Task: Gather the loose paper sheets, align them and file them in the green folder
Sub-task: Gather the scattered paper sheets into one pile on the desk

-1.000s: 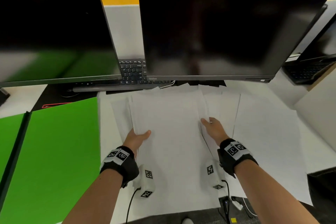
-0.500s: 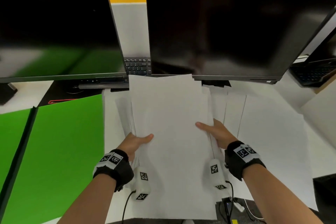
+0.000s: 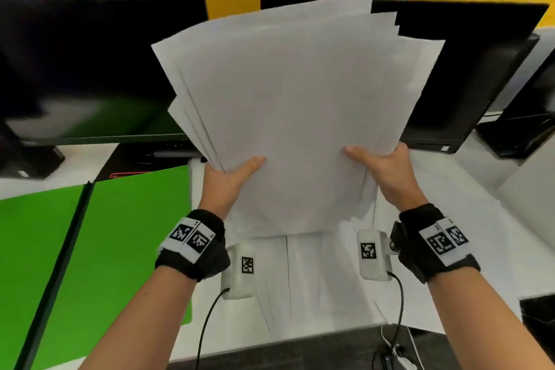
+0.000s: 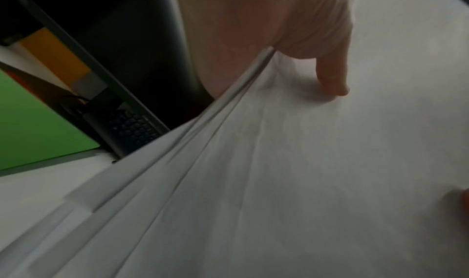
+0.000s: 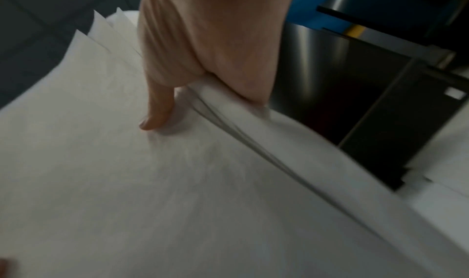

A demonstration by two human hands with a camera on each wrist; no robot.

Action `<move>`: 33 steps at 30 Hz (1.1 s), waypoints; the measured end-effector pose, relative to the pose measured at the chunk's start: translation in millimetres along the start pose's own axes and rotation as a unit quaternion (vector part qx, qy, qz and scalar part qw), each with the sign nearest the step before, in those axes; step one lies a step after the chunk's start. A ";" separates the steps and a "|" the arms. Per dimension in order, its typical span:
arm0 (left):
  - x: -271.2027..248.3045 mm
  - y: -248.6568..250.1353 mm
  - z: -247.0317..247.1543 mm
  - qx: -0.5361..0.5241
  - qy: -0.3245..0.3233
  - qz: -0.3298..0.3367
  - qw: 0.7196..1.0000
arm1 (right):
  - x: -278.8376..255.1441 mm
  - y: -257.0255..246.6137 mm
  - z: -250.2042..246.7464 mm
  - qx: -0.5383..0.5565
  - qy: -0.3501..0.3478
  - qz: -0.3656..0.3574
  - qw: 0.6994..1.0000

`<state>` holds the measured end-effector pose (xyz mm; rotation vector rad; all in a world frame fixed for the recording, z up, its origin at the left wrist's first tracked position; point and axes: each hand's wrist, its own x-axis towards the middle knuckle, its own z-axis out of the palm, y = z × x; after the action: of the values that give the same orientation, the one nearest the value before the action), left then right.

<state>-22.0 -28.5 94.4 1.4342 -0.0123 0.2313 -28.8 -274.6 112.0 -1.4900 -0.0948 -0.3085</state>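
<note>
We hold the stack of paper sheets (image 3: 288,117) lifted off the desk (image 3: 450,219), tilted up toward the camera in front of the two dark monitors (image 3: 90,69). Our left hand (image 3: 228,180) grips the stack's lower edge at about 7 o'clock, thumb on the front face and fingers hidden behind; our right hand (image 3: 387,171) grips it at about 5 o'clock in the same way. The hands are apart, each clamped on its own side of the stack. Sheet edges are not flush: corners fan out at 12 to 1 o'clock and along the left side (the wrist views show the same layered edges under each thumb (image 4: 330,77), (image 5: 157,109)). More white sheets (image 3: 324,276) lie flat on the desk beneath the wrists and to the right. The green folder (image 3: 120,249) lies open and flat at 9 o'clock of the stack, its dark spine running diagonally, well apart from the held stack. A keyboard (image 4: 134,128) sits under the left monitor, partly visible.
</note>
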 end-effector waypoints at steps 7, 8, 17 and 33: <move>6.7 2.3 9.6 -0.029 0.025 0.018 0.999 | 6.3 -2.7 -3.5 -0.022 -0.009 -0.039 0.999; 4.8 1.1 10.5 -0.025 0.024 0.020 0.999 | 7.0 0.5 -4.7 -0.028 -0.011 -0.037 0.999; 3.2 -12.3 6.4 0.026 -0.009 0.002 1.000 | 18.7 9.7 -0.5 -0.048 -0.063 -0.013 0.997; -0.3 -19.8 21.5 -0.009 0.080 -0.014 0.997 | 13.0 33.3 12.5 -0.035 -0.022 0.030 0.999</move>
<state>-16.2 -51.9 78.0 1.3932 0.1368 0.3207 -6.1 -262.4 84.2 -1.5659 -0.0746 -0.2335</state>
